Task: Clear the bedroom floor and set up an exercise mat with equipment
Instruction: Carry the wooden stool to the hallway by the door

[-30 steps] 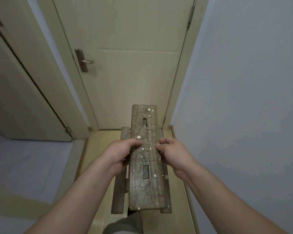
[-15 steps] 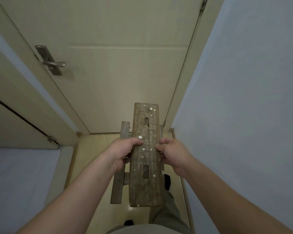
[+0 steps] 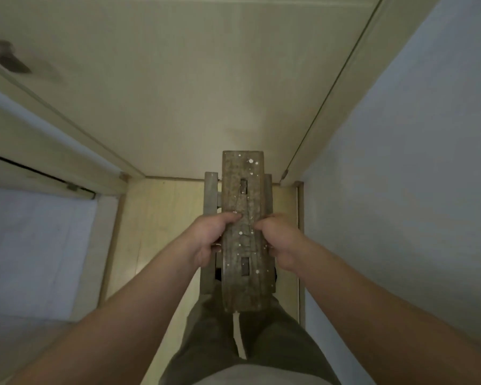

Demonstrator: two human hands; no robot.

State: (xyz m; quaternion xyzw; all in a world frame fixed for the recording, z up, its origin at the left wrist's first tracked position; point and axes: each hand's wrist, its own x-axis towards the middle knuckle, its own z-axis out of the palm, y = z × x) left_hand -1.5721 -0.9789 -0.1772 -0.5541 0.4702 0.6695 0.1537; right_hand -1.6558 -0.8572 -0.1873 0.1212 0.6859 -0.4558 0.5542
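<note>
A narrow old wooden stool, its top flecked with white paint and cut by two slots, is held lengthwise in front of me above the floor. My left hand grips its left edge, thumb on the top. My right hand grips the right edge the same way. The stool's far end points at the shut door. Its legs show beside the top on both sides; their lower ends are hidden.
The cream door fills the view ahead, its metal handle at the upper left. A pale wall runs close on the right. A second door or panel stands at the left. Light wooden floor lies below.
The door has come much closer and its handle has slid to the upper left edge. Both hands keep the same grip on the stool, which stays level in front of me.
</note>
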